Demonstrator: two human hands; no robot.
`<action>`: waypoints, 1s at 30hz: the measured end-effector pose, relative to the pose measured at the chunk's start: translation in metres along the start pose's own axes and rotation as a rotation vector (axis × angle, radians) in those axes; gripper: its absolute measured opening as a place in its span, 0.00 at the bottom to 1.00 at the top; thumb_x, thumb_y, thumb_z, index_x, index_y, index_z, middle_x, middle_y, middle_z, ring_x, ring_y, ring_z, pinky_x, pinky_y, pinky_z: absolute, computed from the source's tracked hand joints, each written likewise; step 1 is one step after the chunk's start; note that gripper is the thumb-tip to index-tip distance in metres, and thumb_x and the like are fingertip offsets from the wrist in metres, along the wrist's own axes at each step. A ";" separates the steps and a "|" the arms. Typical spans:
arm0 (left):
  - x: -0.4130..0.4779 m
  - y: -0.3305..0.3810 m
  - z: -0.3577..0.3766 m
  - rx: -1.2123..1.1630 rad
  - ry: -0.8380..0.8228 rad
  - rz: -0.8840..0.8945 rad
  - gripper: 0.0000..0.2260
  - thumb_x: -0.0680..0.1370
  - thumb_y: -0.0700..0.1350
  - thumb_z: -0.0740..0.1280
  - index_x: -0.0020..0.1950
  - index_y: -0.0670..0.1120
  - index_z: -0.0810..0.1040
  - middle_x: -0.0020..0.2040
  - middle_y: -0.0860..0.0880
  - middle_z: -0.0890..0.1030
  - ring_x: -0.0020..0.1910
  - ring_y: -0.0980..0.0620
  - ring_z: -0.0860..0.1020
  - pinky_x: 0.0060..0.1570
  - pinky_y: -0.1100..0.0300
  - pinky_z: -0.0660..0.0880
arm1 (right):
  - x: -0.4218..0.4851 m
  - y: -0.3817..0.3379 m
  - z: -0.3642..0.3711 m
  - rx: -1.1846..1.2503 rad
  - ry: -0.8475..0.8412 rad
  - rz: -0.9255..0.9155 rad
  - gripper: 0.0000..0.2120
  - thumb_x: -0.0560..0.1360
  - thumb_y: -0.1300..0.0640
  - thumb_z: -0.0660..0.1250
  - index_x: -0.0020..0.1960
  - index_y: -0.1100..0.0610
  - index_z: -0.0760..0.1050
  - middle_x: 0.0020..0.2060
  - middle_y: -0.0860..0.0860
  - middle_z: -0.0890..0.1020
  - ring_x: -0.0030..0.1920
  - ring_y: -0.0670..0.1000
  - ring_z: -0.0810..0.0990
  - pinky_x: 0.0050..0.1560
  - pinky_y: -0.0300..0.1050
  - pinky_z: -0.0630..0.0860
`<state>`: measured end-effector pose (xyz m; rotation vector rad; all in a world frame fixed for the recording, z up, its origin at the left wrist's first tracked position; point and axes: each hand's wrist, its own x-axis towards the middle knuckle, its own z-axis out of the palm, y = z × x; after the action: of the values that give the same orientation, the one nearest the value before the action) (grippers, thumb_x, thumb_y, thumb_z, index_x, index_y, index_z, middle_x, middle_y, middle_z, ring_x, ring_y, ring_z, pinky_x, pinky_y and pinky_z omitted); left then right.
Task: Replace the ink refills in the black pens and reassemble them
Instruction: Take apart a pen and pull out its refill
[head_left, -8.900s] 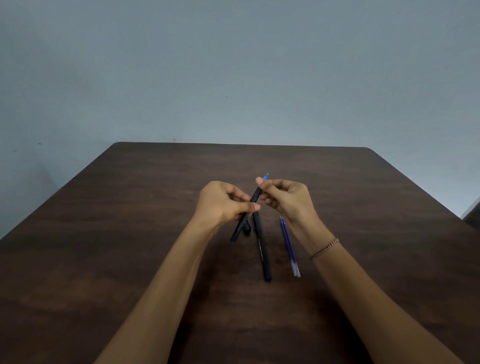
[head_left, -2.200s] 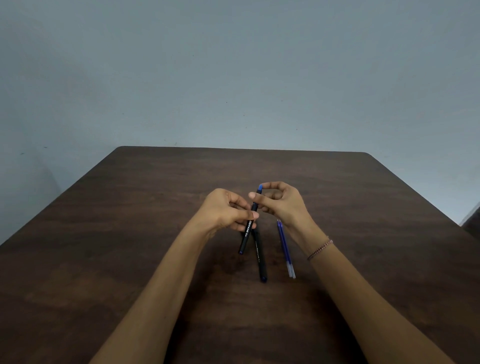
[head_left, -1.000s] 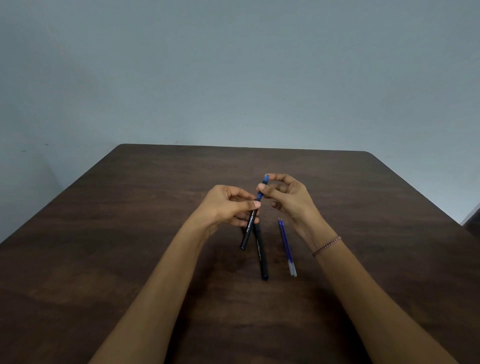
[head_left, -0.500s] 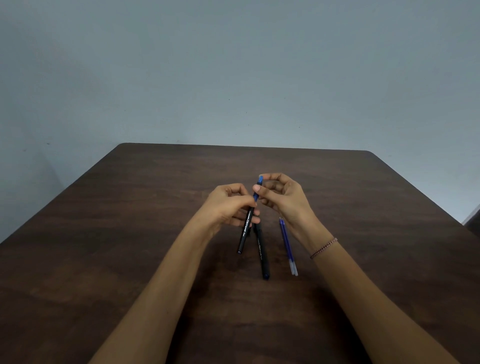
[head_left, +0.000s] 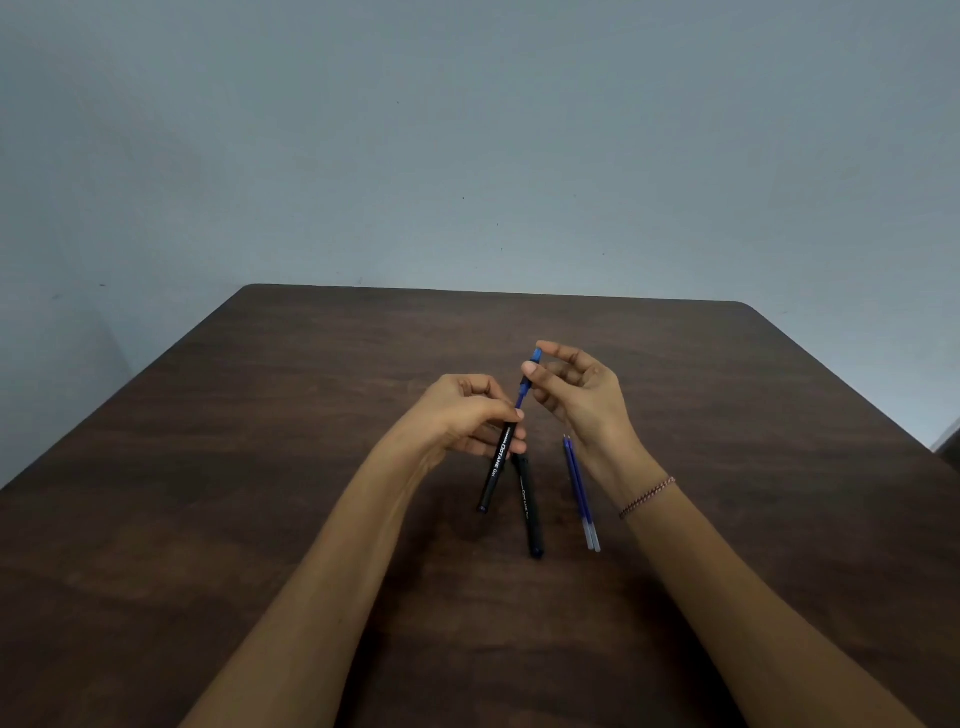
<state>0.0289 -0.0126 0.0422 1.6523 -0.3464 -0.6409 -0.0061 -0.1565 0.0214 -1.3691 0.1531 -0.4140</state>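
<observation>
Your left hand is clamped around the slim black plastic pen barrel, its long axis tilted up and away toward the table's far edge. Your right hand pinches the blue tip section at its upper end, in line. Spare blue refills lie just right.

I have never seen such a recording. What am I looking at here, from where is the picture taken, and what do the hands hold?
There is no machine here. A person wears a camera on the head, so you look forward and down at their own two bare arms over a dark wooden table. The left hand grips a black pen barrel. The right hand pinches the blue tip piece at the barrel's far end, with a thin blue refill showing between them. On the table lie a second black pen and two spare blue refills, beside the right wrist.
</observation>
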 end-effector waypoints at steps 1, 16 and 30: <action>0.000 0.000 0.001 -0.002 -0.004 0.001 0.05 0.73 0.35 0.68 0.40 0.41 0.75 0.37 0.40 0.83 0.33 0.47 0.83 0.34 0.58 0.81 | 0.000 0.000 -0.001 0.019 0.019 0.005 0.13 0.70 0.64 0.71 0.53 0.55 0.76 0.39 0.51 0.83 0.42 0.48 0.82 0.47 0.42 0.79; -0.001 0.002 -0.008 -0.008 0.025 0.004 0.07 0.73 0.35 0.70 0.38 0.43 0.74 0.36 0.41 0.83 0.32 0.48 0.84 0.29 0.61 0.78 | 0.005 -0.004 -0.005 0.148 0.255 -0.149 0.12 0.71 0.64 0.70 0.52 0.54 0.73 0.39 0.52 0.81 0.40 0.46 0.82 0.42 0.35 0.78; 0.002 -0.001 -0.030 -0.067 0.260 0.011 0.05 0.72 0.34 0.70 0.42 0.39 0.74 0.35 0.40 0.82 0.28 0.49 0.82 0.27 0.62 0.77 | -0.005 0.019 0.015 -0.776 -0.106 -0.180 0.13 0.65 0.53 0.77 0.46 0.52 0.77 0.33 0.45 0.83 0.35 0.33 0.78 0.37 0.24 0.72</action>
<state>0.0483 0.0107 0.0431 1.6448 -0.1441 -0.4182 -0.0023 -0.1381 0.0056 -2.1761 0.1047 -0.4505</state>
